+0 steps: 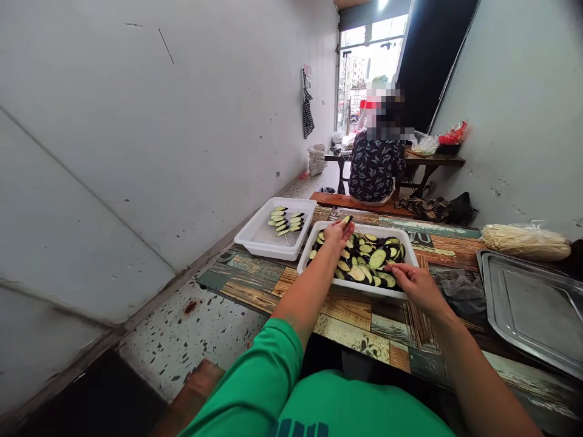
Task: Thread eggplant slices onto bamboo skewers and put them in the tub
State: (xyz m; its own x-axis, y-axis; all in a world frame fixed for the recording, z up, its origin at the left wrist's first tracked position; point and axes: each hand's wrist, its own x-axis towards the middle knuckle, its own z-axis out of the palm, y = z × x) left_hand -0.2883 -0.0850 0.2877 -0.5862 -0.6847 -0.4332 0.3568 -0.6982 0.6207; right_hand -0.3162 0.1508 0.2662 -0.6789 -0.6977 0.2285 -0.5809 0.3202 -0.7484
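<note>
My left hand [337,233] is closed in a pinch on an eggplant slice [347,220], above the far left part of a white tub [357,291]. The tub is full of oval eggplant slices [378,259] with dark skin and pale flesh. At the tub's right side my right hand [415,285] is closed, thumb and fingertips pinching a thin wooden skewer [390,263]. The skewer points up and left toward my left hand; whether it enters the slice there cannot be made out.
Left of the tub, another white tub [255,238] holds skewered eggplant slices [282,221]. Bare wooden skewers [418,321] lie on the plank-patterned table, near a grey cloth [462,292], metal trays [532,297] and a bagged pale bundle [523,241]. A person [376,164] sits ahead, facing away.
</note>
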